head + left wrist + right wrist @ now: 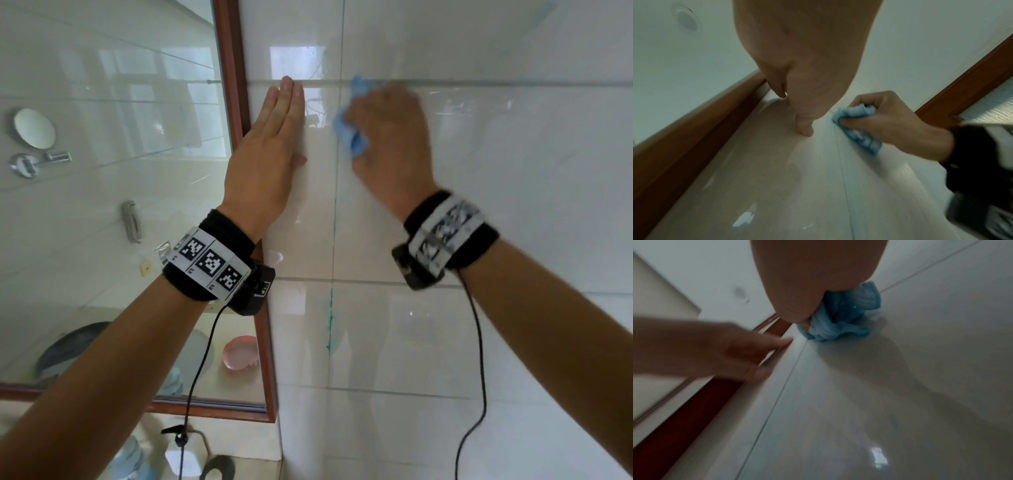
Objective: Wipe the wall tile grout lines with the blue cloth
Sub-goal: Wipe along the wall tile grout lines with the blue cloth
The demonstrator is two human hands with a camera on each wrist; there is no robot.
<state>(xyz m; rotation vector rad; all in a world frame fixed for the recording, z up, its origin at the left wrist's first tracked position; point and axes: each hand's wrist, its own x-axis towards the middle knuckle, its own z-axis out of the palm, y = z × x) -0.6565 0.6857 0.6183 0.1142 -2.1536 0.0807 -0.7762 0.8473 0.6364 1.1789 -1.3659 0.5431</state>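
Nearest, two bare forearms reach up to the wall, each with a black wristband [209,262] bearing square printed codes and a thin black cable [200,363] hanging down. The wall [496,192] is glossy white tile that mirrors a bright window, crossed by grey grout lines [334,240], the upright one stained blue-green low down. The left hand [265,156] lies flat on the tile, its fingers [286,99] straight and pressed together, tips at the horizontal grout line, right beside the brown wooden mirror frame [239,113]. Just to its right, apart from it, the right hand [388,140] grips the bunched blue cloth [352,137], fingers curled round it, and presses it on the tile where the upright and horizontal grout lines cross; this hand is blurred. The mirror [102,205] reflects tiled walls, a round shaving mirror [34,128] and a chrome holder. Below it stand a pink bowl [239,353] and a white bottle [181,459].
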